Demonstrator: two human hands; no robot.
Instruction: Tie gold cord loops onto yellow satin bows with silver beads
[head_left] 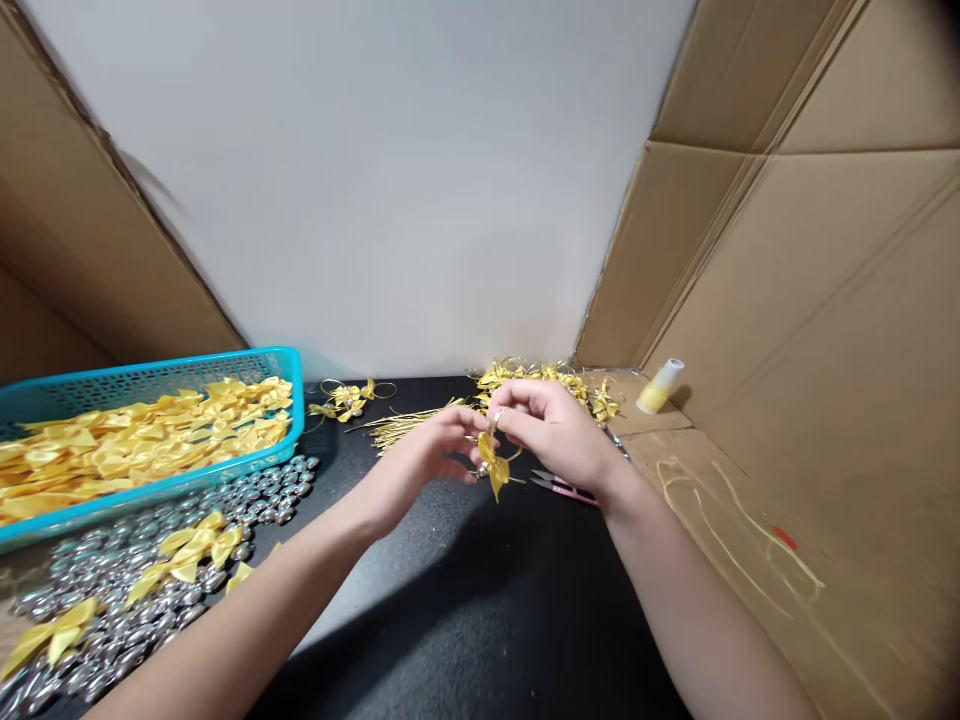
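My right hand (551, 430) pinches a thin gold wire loop (517, 452) between thumb and fingertips. From the loop hangs a yellow ribbon bow (493, 465), with a small silvery bead partly hidden beside it. My left hand (431, 455) is at the bow's left side, fingers curved and thumb apart from them. Its fingertips reach the wire and bow, though whether they grip is unclear. Just below my right hand lie small scissors (562, 487) with pink handles. Behind both hands are a bundle of gold wire ties (397, 428) and a heap of yellow bows on wire (592, 385).
At left, a turquoise basket (296, 400) contains yellow bows. Many silver beads (150, 560) spread in front, with loose bows (195, 545) on top. A few wired bows (349, 398) lie at the back. A yellow thread spool (660, 387) stands right, near loose ribbon strands (739, 540). Cardboard walls flank the black table (480, 620).
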